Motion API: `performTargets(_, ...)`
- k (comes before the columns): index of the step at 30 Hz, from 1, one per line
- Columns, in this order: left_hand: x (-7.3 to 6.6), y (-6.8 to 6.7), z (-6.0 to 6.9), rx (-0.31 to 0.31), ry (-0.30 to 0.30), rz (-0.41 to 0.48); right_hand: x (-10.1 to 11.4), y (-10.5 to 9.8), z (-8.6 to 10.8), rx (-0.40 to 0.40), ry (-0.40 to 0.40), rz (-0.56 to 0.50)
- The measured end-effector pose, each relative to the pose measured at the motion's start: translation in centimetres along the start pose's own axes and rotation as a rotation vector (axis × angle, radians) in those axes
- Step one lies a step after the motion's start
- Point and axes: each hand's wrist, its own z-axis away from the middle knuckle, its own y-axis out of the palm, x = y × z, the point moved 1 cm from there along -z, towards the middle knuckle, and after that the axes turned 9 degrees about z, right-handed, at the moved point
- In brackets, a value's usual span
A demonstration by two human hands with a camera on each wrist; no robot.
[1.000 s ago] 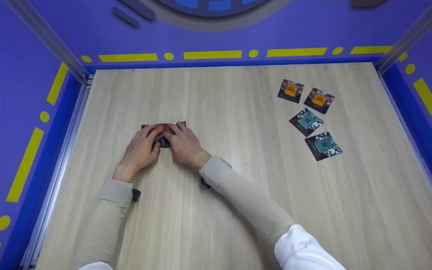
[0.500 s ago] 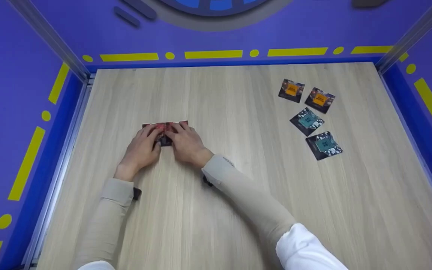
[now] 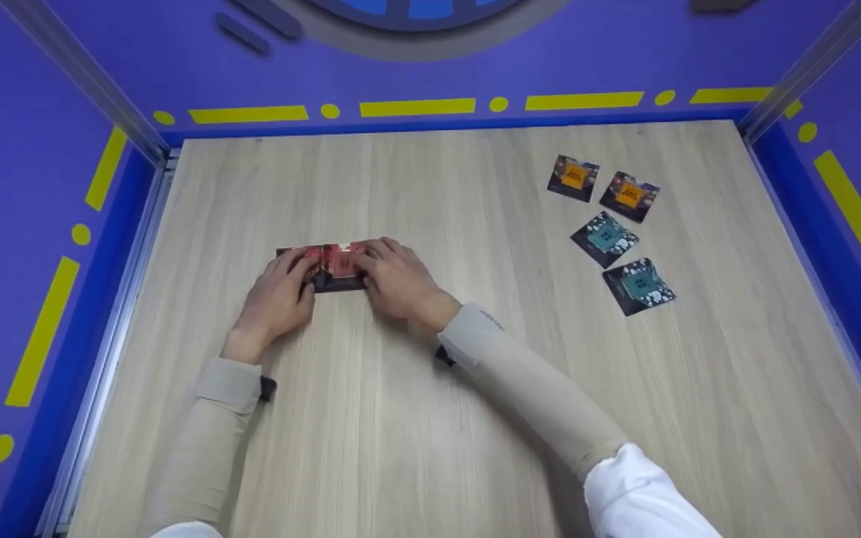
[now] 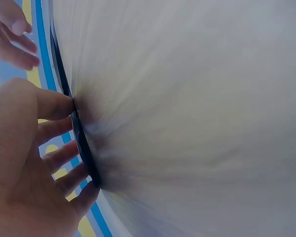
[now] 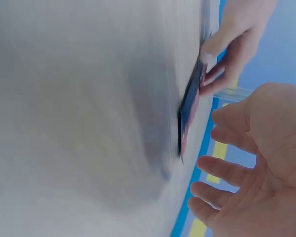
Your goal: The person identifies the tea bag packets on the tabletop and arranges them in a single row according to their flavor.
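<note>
Two red-and-black square cards lie side by side at the table's left. My left hand (image 3: 273,299) rests its fingertips on the left card (image 3: 318,281), covering much of it; in the left wrist view, thumb and spread fingers touch a dark card edge (image 4: 85,148). The right card (image 3: 343,265) shows most of its red face. At its right edge is my right hand (image 3: 403,282), palm down with bent, relaxed fingers. The right wrist view shows this hand (image 5: 266,168) with fingers apart and nothing held, beside the card (image 5: 188,111).
Four square cards lie at the right of the table (image 3: 475,418): two with orange centres (image 3: 573,175) (image 3: 629,196) farther back, and two with teal centres (image 3: 605,237) (image 3: 640,285) nearer. Blue walls (image 3: 430,82) with yellow marks border the table.
My right hand has slid right, away from my left hand, uncovering more of the right red card. My left hand has stayed on the left card.
</note>
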Motion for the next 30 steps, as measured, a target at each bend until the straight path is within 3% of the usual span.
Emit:
performTargets(11, -0.1, 0.1, 0.0, -0.014, 0.006, -0.026, -4.8, -2.0, 3.3, -0.031, 0.048, 0.012)
performTargets(18, -0.3, 0.3, 0.0, -0.001, -0.001, -0.014, -8.7, -2.9, 6.5, -0.104, 0.076, -0.009)
performTargets(23, -0.5, 0.4, -0.1, 0.025, -0.017, -0.012, -12.1, -3.2, 9.1, -0.135, 0.132, -0.058)
performTargets(30, -0.3, 0.0, 0.1, 0.010, -0.015, -0.008, -16.0, -3.2, 11.5, -0.158, 0.207, -0.072)
